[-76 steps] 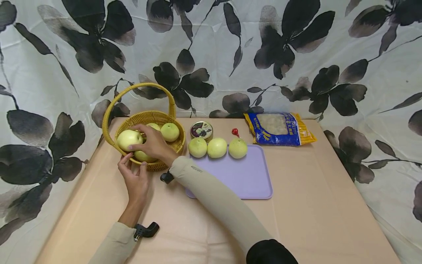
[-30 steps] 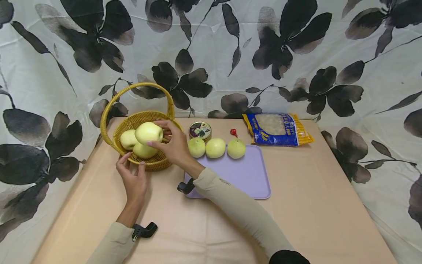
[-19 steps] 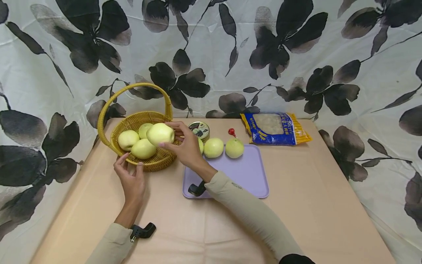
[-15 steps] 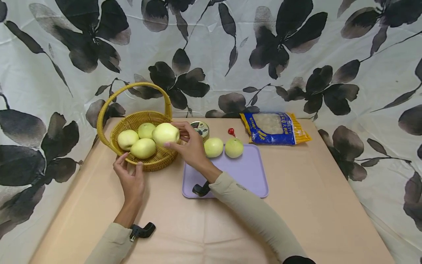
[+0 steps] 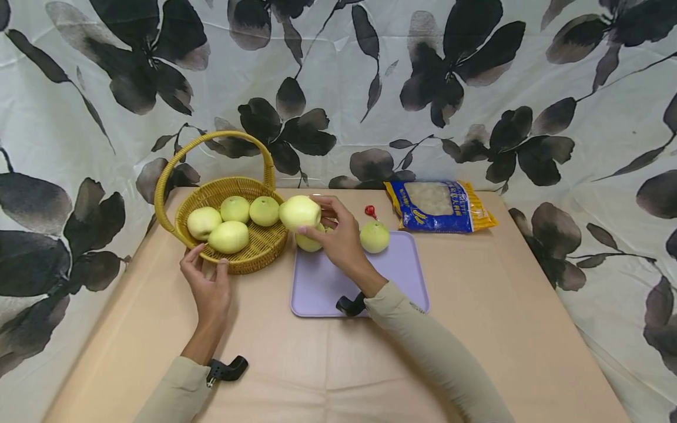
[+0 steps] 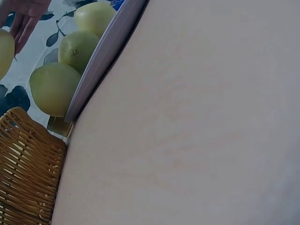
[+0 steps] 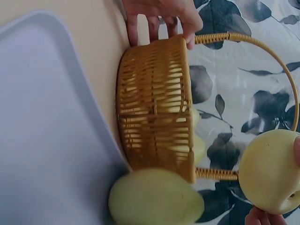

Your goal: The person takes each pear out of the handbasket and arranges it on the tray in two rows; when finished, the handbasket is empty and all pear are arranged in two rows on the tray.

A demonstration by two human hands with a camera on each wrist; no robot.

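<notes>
In the head view, my right hand (image 5: 342,238) pinches a yellow-green apple (image 5: 300,212) between thumb and fingers, raised just right of the basket. The wicker basket (image 5: 248,268) stands at the back left with several similar apples (image 5: 228,237) inside. My left hand (image 5: 208,294) holds the basket at its near-left side, one fingertip at the rim and other fingers against the wall in the right wrist view. On the purple tray's far edge sit an apple (image 5: 375,237) and another apple (image 5: 309,242) partly behind the held one; the left wrist view shows a third apple (image 6: 79,49).
The purple tray (image 5: 317,296) lies right of the basket. Behind it are a small red object (image 5: 370,210) and, farther right, a blue and yellow plastic bag (image 5: 439,207). A floral cloth (image 5: 359,88) rises along the table's back edge. My right hand covers the round tin.
My right hand has lifted an apple from the basket and carried it right, past the rim towards the tray. My left hand keeps its place at the basket.
</notes>
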